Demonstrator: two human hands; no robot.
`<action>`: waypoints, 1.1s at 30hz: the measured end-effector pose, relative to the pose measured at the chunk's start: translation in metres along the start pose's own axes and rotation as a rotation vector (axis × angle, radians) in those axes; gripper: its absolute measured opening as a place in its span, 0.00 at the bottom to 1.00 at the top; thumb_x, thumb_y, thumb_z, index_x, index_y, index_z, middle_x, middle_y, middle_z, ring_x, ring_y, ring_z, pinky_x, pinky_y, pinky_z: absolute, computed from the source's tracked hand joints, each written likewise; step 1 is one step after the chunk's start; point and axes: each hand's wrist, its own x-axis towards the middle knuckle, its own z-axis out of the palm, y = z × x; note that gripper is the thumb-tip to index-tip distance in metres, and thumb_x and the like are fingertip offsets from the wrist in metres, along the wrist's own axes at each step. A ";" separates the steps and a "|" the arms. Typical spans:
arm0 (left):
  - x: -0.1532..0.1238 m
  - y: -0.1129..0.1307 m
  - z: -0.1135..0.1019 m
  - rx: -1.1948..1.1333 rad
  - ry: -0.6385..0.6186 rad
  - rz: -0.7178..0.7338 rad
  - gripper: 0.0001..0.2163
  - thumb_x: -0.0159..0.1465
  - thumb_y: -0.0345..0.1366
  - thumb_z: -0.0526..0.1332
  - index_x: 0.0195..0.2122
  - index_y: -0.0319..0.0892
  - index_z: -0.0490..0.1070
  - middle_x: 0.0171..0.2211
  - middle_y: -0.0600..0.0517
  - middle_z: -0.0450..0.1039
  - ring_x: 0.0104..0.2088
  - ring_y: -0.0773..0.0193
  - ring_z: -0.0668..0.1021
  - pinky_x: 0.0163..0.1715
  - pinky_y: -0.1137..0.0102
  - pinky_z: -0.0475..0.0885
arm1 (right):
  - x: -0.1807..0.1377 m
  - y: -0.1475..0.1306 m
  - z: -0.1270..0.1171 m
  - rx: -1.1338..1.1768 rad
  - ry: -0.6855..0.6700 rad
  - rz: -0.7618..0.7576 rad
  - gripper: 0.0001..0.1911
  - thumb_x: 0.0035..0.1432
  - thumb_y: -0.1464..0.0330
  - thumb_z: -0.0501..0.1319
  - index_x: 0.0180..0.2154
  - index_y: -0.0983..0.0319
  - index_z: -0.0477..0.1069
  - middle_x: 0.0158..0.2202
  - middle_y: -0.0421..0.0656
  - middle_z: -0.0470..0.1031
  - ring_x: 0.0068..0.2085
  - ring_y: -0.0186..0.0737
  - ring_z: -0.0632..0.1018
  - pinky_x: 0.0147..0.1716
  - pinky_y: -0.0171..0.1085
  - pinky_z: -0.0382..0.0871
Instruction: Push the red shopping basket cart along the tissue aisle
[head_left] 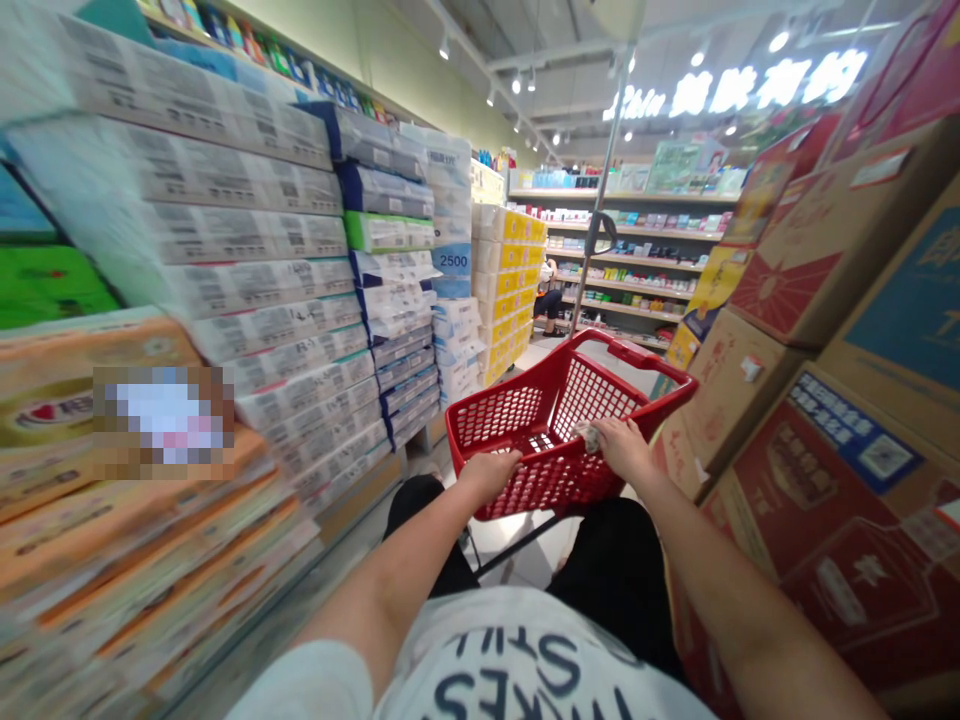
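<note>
A red plastic shopping basket (525,410) on a cart frame stands in front of me in a store aisle, and it looks empty. My left hand (491,470) is closed over the basket's near rim on the left. My right hand (621,445) grips the near rim on the right, with a small crumpled pale thing (587,435) pinched at its fingers. Both my forearms reach forward over my dark trousers and white printed shirt.
Stacked packs of tissue and paper goods (247,300) wall the left side. Cardboard cartons (825,330) are piled close on the right. A metal pole (600,210) rises behind the basket. Shelves (637,260) and a crouching person (550,295) lie ahead down the aisle.
</note>
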 end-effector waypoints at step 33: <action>0.024 0.022 0.000 0.019 0.135 0.033 0.17 0.63 0.34 0.52 0.54 0.40 0.61 0.47 0.44 0.69 0.47 0.53 0.70 0.48 0.60 0.62 | 0.009 -0.036 0.011 0.106 0.051 -0.226 0.17 0.63 0.69 0.50 0.48 0.57 0.72 0.46 0.43 0.76 0.46 0.41 0.72 0.51 0.41 0.56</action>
